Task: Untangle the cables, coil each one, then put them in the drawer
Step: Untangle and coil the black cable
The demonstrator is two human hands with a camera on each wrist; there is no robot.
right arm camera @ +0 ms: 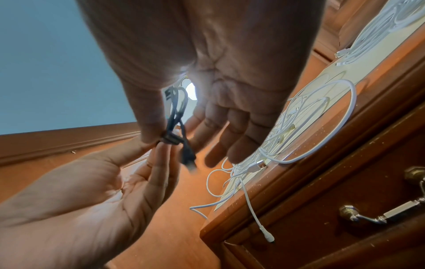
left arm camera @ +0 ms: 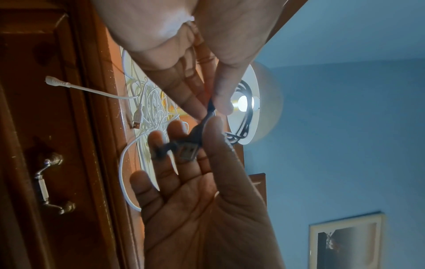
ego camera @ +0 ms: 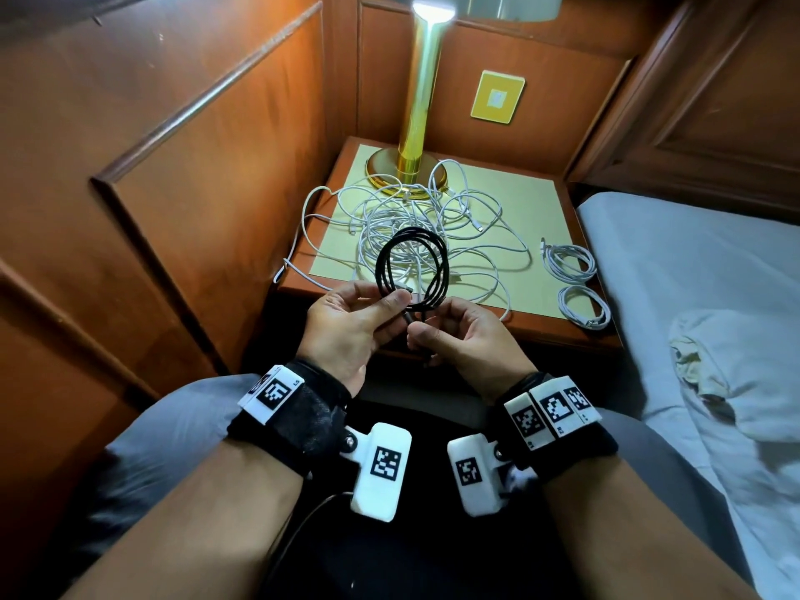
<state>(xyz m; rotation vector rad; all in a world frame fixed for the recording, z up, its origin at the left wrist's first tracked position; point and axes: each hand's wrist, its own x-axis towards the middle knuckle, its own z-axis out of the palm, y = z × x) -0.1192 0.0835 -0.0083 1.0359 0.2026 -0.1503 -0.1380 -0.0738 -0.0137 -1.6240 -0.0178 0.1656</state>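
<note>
Head view | my left hand (ego camera: 346, 326) and right hand (ego camera: 454, 335) pinch the coiled black cable (ego camera: 411, 270) above the worktop (ego camera: 541, 201) edge | risk: loose plug end (right arm camera: 188, 163) slips, loops spring open into the white tangle (ego camera: 411, 210).

Lamp shade (ego camera: 489, 4) — cut off by top edge. Black cable plug (right arm camera: 188, 163) — blurred, type unreadable. White cable tangle (ego camera: 415, 218) — separate cables uncountable. Framed picture (left arm camera: 347, 242) — content indistinct.
</note>
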